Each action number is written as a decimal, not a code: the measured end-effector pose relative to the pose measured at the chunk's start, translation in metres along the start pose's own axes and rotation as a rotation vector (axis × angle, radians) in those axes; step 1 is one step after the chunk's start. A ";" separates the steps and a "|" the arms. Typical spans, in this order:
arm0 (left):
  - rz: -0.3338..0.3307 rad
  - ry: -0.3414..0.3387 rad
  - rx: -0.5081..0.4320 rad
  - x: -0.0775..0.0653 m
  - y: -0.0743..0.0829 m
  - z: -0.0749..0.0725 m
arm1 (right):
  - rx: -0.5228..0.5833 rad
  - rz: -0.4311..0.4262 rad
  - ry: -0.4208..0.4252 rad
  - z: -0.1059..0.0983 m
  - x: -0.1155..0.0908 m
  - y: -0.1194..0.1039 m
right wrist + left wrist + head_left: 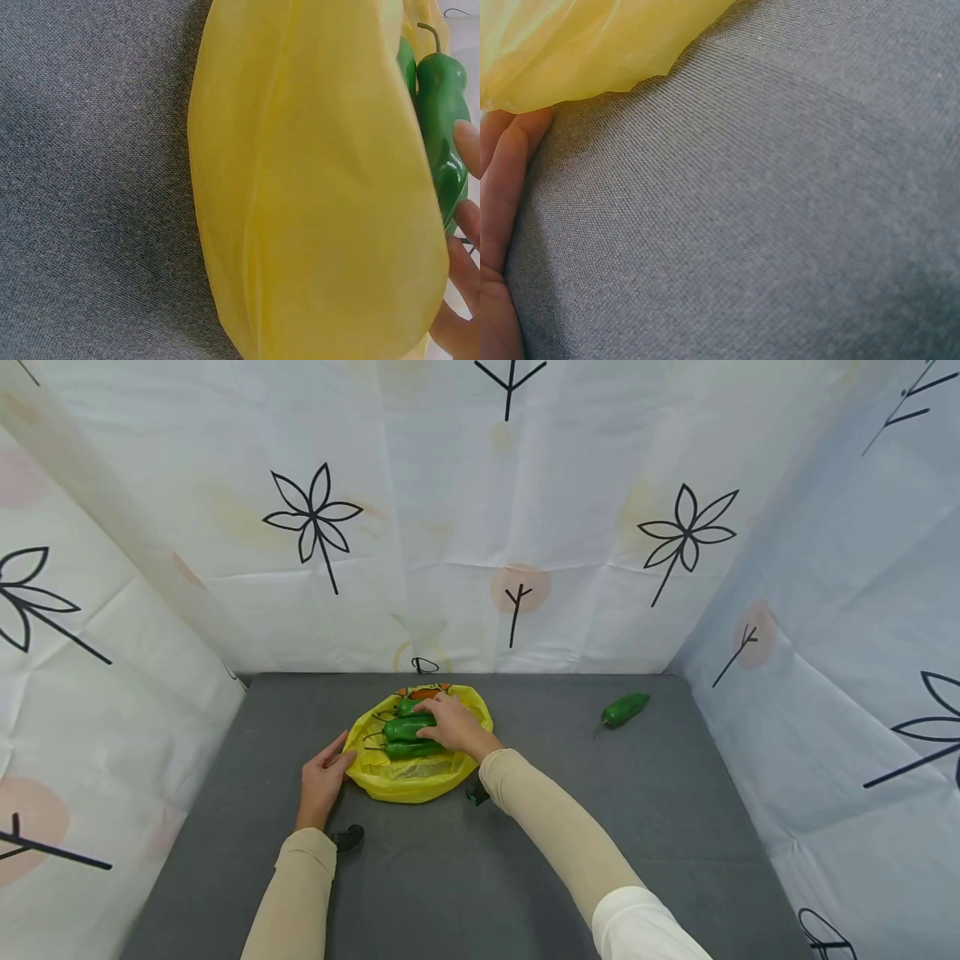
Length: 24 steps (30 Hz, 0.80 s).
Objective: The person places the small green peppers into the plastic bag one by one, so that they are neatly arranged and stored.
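A yellow plastic bag (408, 789) lies with its mouth rolled wide, several green chili peppers (405, 728) side by side inside it. My right hand (452, 724) reaches in from the right and grips a pepper between thumb and fingers; the right wrist view shows fingertips against a glossy green pepper (441, 112). At the bag's left rim, my left hand (322, 781) holds the edge with thumb and fingers. The left wrist view has those fingers (506, 187) reaching up to the yellow plastic (592, 52), their tips partly hidden.
Another green chili pepper (624, 710) lies alone on the grey table (555, 802), toward the back right. White cloth with printed leaves (450, 527) hangs behind the table and along both sides. Dark wrist-camera parts (348, 837) show beside the left wrist.
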<state>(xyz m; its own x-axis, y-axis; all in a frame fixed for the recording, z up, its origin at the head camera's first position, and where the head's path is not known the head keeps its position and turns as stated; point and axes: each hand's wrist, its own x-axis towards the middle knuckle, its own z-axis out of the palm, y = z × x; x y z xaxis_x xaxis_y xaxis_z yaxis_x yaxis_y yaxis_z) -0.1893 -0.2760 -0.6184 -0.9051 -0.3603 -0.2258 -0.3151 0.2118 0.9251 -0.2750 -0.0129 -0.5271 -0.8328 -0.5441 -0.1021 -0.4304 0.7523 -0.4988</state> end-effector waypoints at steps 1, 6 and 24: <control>0.001 -0.001 0.001 0.000 0.000 0.000 | 0.000 0.000 0.002 0.000 0.000 0.000; -0.003 -0.004 0.011 -0.001 0.003 0.001 | -0.015 0.006 -0.001 -0.003 0.000 0.001; -0.006 0.011 0.025 -0.001 0.000 0.004 | -0.397 -0.009 0.091 -0.014 -0.014 0.003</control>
<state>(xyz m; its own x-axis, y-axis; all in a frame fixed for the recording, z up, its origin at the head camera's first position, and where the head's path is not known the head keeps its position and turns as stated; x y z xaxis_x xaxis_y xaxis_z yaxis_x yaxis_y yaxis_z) -0.1897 -0.2722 -0.6191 -0.9000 -0.3712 -0.2283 -0.3280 0.2321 0.9157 -0.2700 0.0021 -0.5154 -0.8482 -0.5296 -0.0138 -0.5239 0.8423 -0.1266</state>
